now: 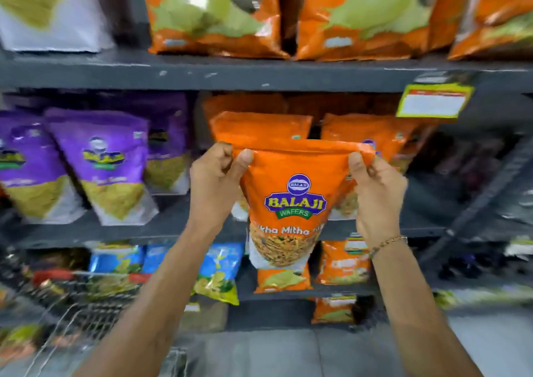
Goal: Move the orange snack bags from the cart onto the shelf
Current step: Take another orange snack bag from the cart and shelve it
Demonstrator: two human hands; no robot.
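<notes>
I hold one orange snack bag upright in front of the middle shelf. My left hand pinches its top left corner and my right hand pinches its top right corner. Behind it, more orange bags stand in a row on that shelf, partly hidden by the held bag. The wire cart sits at the lower left, blurred, with its contents hard to make out.
Purple bags fill the middle shelf to the left. Larger orange bags stand on the top shelf. Blue and small orange packs sit on the lower shelf. A yellow price tag hangs at the right.
</notes>
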